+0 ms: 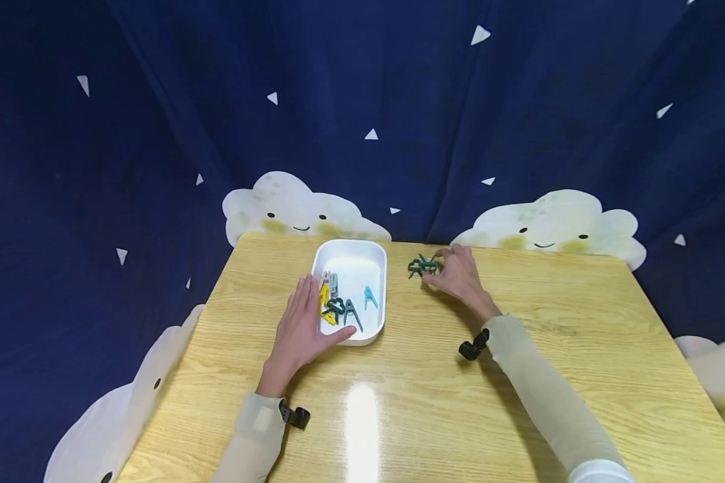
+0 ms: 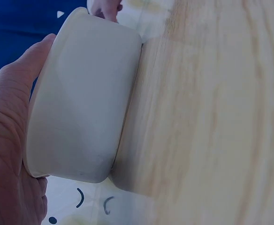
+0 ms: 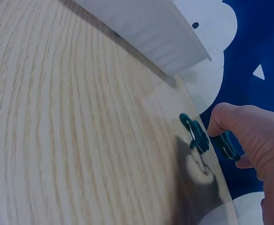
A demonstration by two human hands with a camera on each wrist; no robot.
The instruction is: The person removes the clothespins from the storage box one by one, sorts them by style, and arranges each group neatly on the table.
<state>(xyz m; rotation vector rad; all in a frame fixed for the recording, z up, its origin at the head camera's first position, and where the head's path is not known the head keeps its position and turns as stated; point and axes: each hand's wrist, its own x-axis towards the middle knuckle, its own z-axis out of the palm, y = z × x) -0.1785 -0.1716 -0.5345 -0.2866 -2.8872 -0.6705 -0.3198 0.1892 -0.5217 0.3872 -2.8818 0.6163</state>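
Note:
A white plastic tray (image 1: 353, 255) holds several small clothespins: yellow ones (image 1: 323, 295), a light blue one (image 1: 370, 296), a grey one (image 1: 334, 285) and dark green ones (image 1: 351, 314). My left hand (image 1: 302, 329) lies along the tray's left rim with straight fingers, its thumb across the front edge. To the right of the tray, my right hand (image 1: 456, 274) pinches a dark green clothespin (image 3: 227, 146) between thumb and fingers. Another dark green clothespin (image 3: 195, 133) is right beside it, near the thumb tip; whether the two are joined I cannot tell.
The wooden table (image 1: 435, 402) ends just behind the tray and my right hand. A dark blue curtain (image 1: 362, 100) with white clouds hangs behind that edge. Each wrist wears a small black camera, such as the right one (image 1: 474, 345).

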